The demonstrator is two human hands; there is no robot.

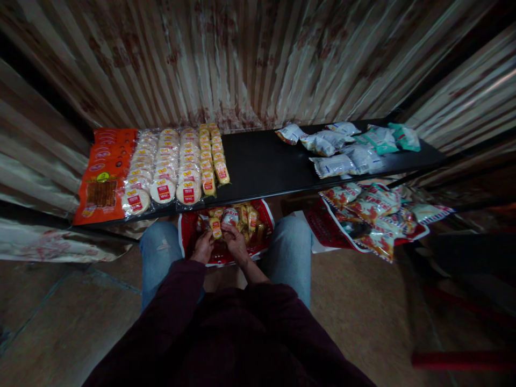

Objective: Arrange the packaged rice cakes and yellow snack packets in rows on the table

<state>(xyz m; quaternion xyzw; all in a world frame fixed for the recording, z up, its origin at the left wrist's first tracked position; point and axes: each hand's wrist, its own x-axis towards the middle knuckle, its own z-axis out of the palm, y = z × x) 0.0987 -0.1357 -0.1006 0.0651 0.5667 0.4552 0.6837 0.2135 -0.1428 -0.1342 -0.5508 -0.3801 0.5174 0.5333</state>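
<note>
A small yellow-wrapped snack cake [215, 228] with a red label is held over the basket between my two hands. My left hand [203, 247] is closed on its left side. My right hand [237, 244] has its fingers pinched at the right edge of the same pack. Below and behind them, a red basket with a white rim [269, 219] holds several more gold-wrapped cakes [252, 217] and a white-and-red packet [230, 216]. This basket sits between my knees, under the front edge of the shelf.
On the black shelf [258, 161], rows of orange packs [100, 183], round white crackers [163, 191] and yellow cakes [208, 180] line the left. Silvery bags [332, 165] and green bags [405, 137] lie at right. Another red basket [324, 226] overflows with snack bags [374, 201].
</note>
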